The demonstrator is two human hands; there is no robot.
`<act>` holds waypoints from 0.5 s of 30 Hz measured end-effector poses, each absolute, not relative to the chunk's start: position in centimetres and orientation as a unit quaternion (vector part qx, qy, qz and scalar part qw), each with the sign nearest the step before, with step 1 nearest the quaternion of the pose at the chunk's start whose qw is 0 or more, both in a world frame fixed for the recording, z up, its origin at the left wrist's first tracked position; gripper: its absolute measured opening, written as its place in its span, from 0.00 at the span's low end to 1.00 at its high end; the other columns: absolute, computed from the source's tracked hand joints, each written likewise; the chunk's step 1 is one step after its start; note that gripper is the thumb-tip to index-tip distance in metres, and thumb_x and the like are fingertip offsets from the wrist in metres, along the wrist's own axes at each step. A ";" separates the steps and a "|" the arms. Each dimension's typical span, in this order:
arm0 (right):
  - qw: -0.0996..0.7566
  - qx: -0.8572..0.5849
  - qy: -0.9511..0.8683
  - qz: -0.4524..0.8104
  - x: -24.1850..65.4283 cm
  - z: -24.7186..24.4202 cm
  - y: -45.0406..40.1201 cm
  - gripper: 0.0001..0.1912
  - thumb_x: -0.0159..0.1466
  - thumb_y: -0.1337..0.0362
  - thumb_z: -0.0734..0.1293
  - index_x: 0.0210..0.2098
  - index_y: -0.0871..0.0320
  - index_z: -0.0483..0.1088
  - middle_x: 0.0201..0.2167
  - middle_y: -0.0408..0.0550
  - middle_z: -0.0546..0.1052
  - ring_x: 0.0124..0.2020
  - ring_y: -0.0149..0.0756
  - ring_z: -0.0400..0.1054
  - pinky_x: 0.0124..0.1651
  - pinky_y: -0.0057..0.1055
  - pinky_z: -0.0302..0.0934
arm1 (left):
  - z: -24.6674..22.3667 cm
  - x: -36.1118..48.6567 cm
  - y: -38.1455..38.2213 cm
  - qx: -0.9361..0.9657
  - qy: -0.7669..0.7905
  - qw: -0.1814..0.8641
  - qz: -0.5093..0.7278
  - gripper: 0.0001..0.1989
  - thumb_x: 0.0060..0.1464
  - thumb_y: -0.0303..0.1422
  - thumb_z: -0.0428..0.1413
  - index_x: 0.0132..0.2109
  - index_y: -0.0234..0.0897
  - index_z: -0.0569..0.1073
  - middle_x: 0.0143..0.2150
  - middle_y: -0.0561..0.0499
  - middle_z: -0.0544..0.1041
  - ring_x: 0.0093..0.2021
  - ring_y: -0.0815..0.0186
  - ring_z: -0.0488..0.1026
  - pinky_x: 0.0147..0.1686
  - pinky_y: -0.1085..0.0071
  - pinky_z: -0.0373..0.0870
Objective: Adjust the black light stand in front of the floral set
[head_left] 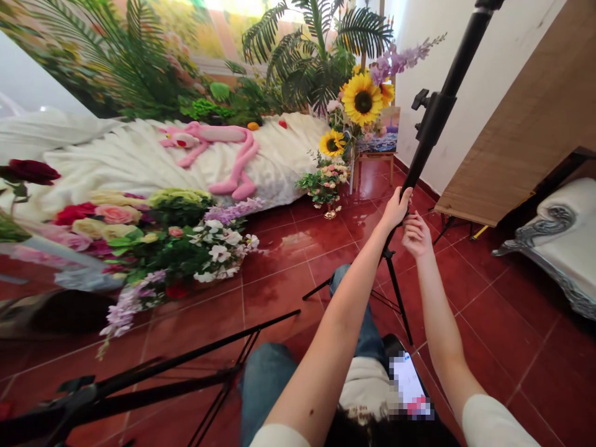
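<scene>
A black light stand (pixel 421 152) rises in front of me, its pole leaning up to the right. My left hand (pixel 395 210) is closed around the pole partway up. Just below and to the right, my right hand (pixel 416 234) has its fingers curled in against the stand. What those fingers grip, if anything, is hidden. Higher on the pole, a collar with a black locking knob (pixel 421 99) shows. The stand's legs (pixel 398 298) spread on the floor beyond my knees. A phone (pixel 412 379) with a lit screen, partly pixelated, is by my lap.
Another black tripod (pixel 153 379) reaches across the lower left. Artificial flowers (pixel 186 242) stand before a white-draped platform (pixel 279 174) bearing a pink plush toy (pixel 228 139). Sunflowers (pixel 363 99) stand at the back. On the right are a brown panel (pixel 516 118) and a white sofa (pixel 568 230).
</scene>
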State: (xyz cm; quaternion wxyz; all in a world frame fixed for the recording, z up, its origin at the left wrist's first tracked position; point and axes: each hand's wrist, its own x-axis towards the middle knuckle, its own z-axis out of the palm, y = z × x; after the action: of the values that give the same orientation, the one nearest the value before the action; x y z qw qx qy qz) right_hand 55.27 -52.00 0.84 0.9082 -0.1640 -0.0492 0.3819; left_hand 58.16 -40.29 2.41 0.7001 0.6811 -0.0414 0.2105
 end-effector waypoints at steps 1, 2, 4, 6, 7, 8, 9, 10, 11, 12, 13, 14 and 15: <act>0.905 -0.189 -0.051 0.379 55.4 1.0 -52.2 0.07 0.67 0.69 0.64 0.31 0.58 0.66 0.18 0.30 0.67 0.11 0.18 0.46 0.15 0.19 0.43 | 2.4 58.2 -40.3 0.683 -0.039 0.699 0.208 0.16 0.68 0.45 0.44 0.38 0.39 0.64 0.31 0.55 0.71 0.30 0.74 0.67 0.36 0.76 0.66; 0.901 -0.217 -0.053 0.372 55.5 1.2 -52.4 0.07 0.66 0.69 0.65 0.31 0.58 0.66 0.19 0.29 0.66 0.12 0.18 0.45 0.15 0.18 0.42 | 2.5 58.1 -40.3 0.685 -0.037 0.697 0.208 0.16 0.68 0.45 0.44 0.38 0.39 0.65 0.31 0.55 0.71 0.30 0.74 0.68 0.37 0.76 0.66; 0.890 -0.285 -0.060 0.351 55.6 1.7 -52.5 0.08 0.65 0.68 0.66 0.30 0.57 0.64 0.18 0.29 0.64 0.12 0.17 0.42 0.15 0.18 0.40 | 2.6 58.1 -40.3 0.690 -0.034 0.692 0.209 0.16 0.68 0.45 0.44 0.39 0.39 0.65 0.32 0.55 0.71 0.31 0.74 0.69 0.38 0.77 0.67; 0.858 -0.388 -0.063 0.329 55.6 2.2 -52.4 0.10 0.63 0.65 0.68 0.28 0.57 0.63 0.17 0.29 0.61 0.13 0.18 0.40 0.15 0.19 0.37 | 2.7 58.0 -40.3 0.693 -0.033 0.688 0.212 0.15 0.68 0.44 0.44 0.39 0.39 0.66 0.32 0.55 0.71 0.31 0.74 0.69 0.38 0.77 0.67; 0.828 -0.459 -0.063 0.315 55.5 2.4 -52.4 0.12 0.63 0.62 0.68 0.27 0.57 0.62 0.17 0.30 0.60 0.13 0.19 0.40 0.15 0.20 0.37 | 2.8 57.9 -40.3 0.694 -0.032 0.687 0.212 0.15 0.68 0.44 0.45 0.40 0.39 0.66 0.32 0.55 0.72 0.31 0.74 0.69 0.38 0.77 0.67; 0.786 -0.541 -0.064 0.292 55.5 2.6 -52.3 0.13 0.64 0.60 0.68 0.27 0.57 0.62 0.17 0.32 0.61 0.14 0.20 0.43 0.16 0.21 0.38 | 2.8 57.9 -40.2 0.696 -0.031 0.687 0.208 0.14 0.68 0.43 0.45 0.40 0.38 0.66 0.32 0.55 0.72 0.31 0.74 0.68 0.37 0.77 0.67; 0.729 -0.630 -0.073 0.256 55.3 2.8 -52.3 0.13 0.64 0.59 0.67 0.27 0.56 0.63 0.18 0.34 0.63 0.14 0.21 0.46 0.17 0.22 0.41 | 2.8 57.9 -40.2 0.697 -0.031 0.687 0.204 0.14 0.68 0.44 0.45 0.41 0.38 0.66 0.32 0.55 0.72 0.30 0.74 0.68 0.36 0.77 0.67; 0.658 -0.721 -0.090 0.200 55.2 2.9 -52.4 0.12 0.64 0.59 0.67 0.28 0.57 0.64 0.19 0.37 0.66 0.16 0.23 0.51 0.18 0.22 0.44 | 2.7 57.9 -40.2 0.698 -0.033 0.687 0.201 0.15 0.68 0.44 0.45 0.41 0.38 0.66 0.32 0.55 0.72 0.29 0.74 0.68 0.35 0.77 0.66; 0.572 -0.803 -0.113 0.123 55.0 3.1 -52.5 0.10 0.64 0.60 0.67 0.29 0.57 0.65 0.23 0.41 0.69 0.18 0.26 0.57 0.21 0.23 0.48 | 2.6 57.9 -40.2 0.699 -0.036 0.685 0.200 0.15 0.68 0.44 0.45 0.41 0.38 0.66 0.32 0.55 0.72 0.29 0.74 0.68 0.35 0.77 0.66; 0.478 -0.866 -0.138 0.035 54.8 3.3 -52.8 0.06 0.64 0.62 0.67 0.32 0.57 0.67 0.27 0.45 0.72 0.22 0.29 0.62 0.23 0.25 0.51 | 2.5 58.0 -40.2 0.701 -0.039 0.683 0.203 0.15 0.68 0.44 0.45 0.41 0.38 0.66 0.32 0.55 0.72 0.30 0.74 0.68 0.36 0.77 0.67; 0.386 -0.907 -0.162 -0.048 54.6 3.5 -53.1 0.03 0.64 0.64 0.66 0.35 0.56 0.69 0.32 0.48 0.74 0.26 0.32 0.66 0.26 0.26 0.53 | 2.3 58.0 -40.1 0.703 -0.042 0.679 0.207 0.15 0.68 0.45 0.45 0.41 0.38 0.66 0.32 0.55 0.72 0.30 0.74 0.69 0.37 0.77 0.67; 0.306 -0.928 -0.180 -0.117 54.5 3.7 -53.5 0.04 0.64 0.66 0.65 0.39 0.56 0.70 0.37 0.50 0.75 0.31 0.34 0.68 0.28 0.27 0.55 | 2.2 58.0 -40.1 0.706 -0.043 0.674 0.212 0.15 0.67 0.45 0.45 0.41 0.39 0.66 0.32 0.56 0.72 0.30 0.74 0.69 0.37 0.77 0.67; 0.249 -0.934 -0.192 -0.168 54.5 3.9 -53.9 0.08 0.65 0.67 0.63 0.43 0.55 0.71 0.41 0.52 0.75 0.34 0.37 0.70 0.30 0.28 0.55 | 2.1 58.1 -40.1 0.710 -0.043 0.669 0.215 0.15 0.67 0.46 0.45 0.40 0.39 0.65 0.32 0.56 0.72 0.30 0.74 0.69 0.37 0.77 0.66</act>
State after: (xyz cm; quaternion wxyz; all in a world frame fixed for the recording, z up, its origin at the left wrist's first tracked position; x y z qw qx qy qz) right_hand 54.51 -53.94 3.90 0.2487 -0.9345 -0.1916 -0.1679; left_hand 58.07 -40.14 2.06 0.6695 0.7098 -0.0426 0.2148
